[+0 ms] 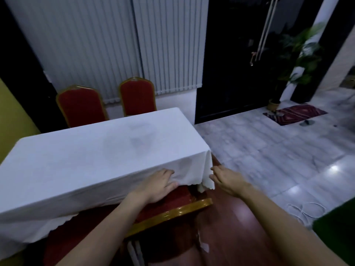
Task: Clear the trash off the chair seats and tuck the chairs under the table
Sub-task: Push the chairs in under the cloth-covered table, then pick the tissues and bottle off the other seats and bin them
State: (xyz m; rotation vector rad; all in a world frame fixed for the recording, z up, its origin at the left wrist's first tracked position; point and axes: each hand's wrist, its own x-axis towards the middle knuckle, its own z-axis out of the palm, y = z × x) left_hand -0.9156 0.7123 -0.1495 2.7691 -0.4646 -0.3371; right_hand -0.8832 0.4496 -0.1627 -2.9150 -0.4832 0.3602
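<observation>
A long table under a white tablecloth [92, 158] fills the left centre. Right below me stands a red chair with a gold frame [172, 212], its seat pushed partly under the cloth's near edge. My left hand [157, 186] lies on the cloth's hanging edge above the chair's red back, fingers curled on the fabric. My right hand [226, 179] is at the table's near right corner, fingers together, touching the drooping corner of the cloth. Two more red chairs [81, 105] [137, 96] stand at the far side, their backs showing above the table. No trash shows on any seat.
A small white scrap [203, 244] lies on the red-brown floor by the chair. A white cable [305, 211] coils on the grey tiles to the right. A patterned mat [295, 114], a potted plant [292, 60] and a dark glass door stand at the back right.
</observation>
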